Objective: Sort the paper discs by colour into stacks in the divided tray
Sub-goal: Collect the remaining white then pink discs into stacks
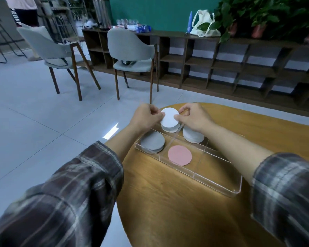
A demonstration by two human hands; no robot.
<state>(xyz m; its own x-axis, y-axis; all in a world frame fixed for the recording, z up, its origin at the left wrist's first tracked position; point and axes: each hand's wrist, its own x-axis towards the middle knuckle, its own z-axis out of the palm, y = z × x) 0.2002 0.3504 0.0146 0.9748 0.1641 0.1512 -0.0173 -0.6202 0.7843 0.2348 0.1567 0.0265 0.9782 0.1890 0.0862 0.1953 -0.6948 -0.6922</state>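
A white disc [169, 117] is held between both hands just above the far left compartment of the divided tray [221, 188]. Its left edge is pinched by the left hand [144, 116] and its right edge by the right hand [194, 118], so neither hand is nearer than the other. The disc is tilted with its face towards the camera, and being round it offers no long axis. Directly beneath it lies a pale stack [169, 129], so the coming move is judged to be a short lowering straight down, provided the colours match. A second pale stack [193, 137] is seen in the next far compartment, partly hidden under the right wrist; whether its shade differs from the first cannot be told. In the near row, a grey stack [152, 142] is held in the left compartment and a single pink disc [179, 155] in the one beside it. The clear tray is set at an angle on the wooden counter [168, 211].
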